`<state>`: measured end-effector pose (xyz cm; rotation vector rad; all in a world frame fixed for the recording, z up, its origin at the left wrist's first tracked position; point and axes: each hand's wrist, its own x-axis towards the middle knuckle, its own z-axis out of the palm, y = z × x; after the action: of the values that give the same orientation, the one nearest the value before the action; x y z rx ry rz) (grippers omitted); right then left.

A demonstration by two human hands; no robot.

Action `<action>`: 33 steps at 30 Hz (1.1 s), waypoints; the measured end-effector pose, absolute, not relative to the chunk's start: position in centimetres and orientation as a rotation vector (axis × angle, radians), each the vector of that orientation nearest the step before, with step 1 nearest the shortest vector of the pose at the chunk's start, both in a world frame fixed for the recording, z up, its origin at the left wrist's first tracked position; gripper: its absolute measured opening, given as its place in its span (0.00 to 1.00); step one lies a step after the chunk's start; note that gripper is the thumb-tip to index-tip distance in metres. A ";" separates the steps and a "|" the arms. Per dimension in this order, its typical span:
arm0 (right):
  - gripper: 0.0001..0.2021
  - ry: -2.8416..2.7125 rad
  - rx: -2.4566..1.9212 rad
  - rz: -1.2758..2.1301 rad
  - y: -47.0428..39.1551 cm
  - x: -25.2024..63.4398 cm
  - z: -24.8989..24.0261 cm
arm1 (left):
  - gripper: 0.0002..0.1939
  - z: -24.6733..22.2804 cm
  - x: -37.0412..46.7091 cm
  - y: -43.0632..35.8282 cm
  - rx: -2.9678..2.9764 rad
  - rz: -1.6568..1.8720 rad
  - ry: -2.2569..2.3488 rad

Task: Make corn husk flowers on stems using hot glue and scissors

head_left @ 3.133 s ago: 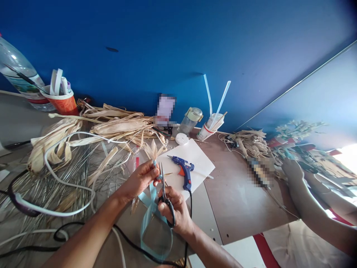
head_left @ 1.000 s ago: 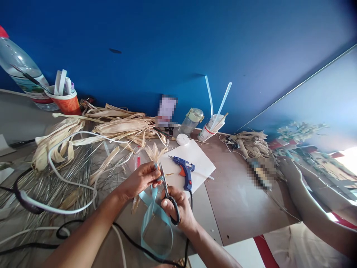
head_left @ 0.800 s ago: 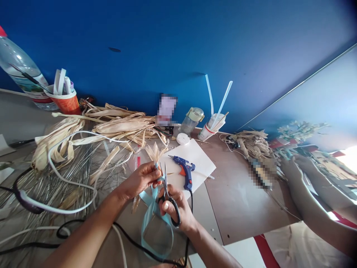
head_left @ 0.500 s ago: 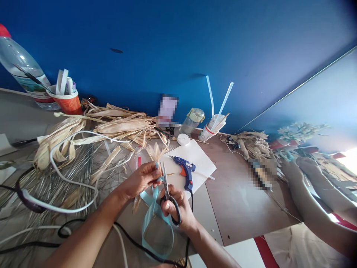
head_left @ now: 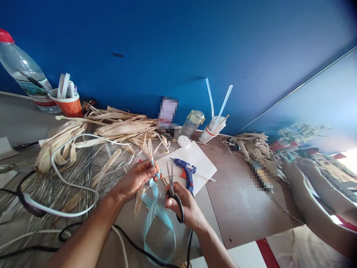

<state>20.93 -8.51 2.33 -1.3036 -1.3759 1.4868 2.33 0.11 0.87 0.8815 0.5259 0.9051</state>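
Note:
My left hand [head_left: 139,178] pinches a small pale husk flower [head_left: 150,149] by its stem, which is wrapped in light blue ribbon [head_left: 150,214]. The ribbon's loose length hangs down in a loop over the table. Black-handled scissors [head_left: 171,178] are in my right hand [head_left: 182,204], blades pointing up and slightly parted, a little to the right of the flower and not touching it. Behind them a blue glue gun [head_left: 185,169] lies on a white sheet [head_left: 203,160].
Dried husks [head_left: 122,126] and thin wires [head_left: 80,175] cover the left side, crossed by cables. A jar [head_left: 192,124], paper cup [head_left: 208,134], red cup [head_left: 68,105] and large bottle [head_left: 28,70] stand behind. Another person's arms [head_left: 309,208] are at the right.
The scissors and my right hand have moved right and slightly down, away from the flower. My left hand and the flower have shifted a little left.

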 end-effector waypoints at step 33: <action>0.17 -2.318 -2.133 0.416 0.9 14.2 6.8 | 0.06 1.8 1.6 0.9 0.592 1.172 0.410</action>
<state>14.17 0.91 6.78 -2.1331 -2.3184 0.4158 1.63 0.93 1.83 0.5923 0.4104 1.1722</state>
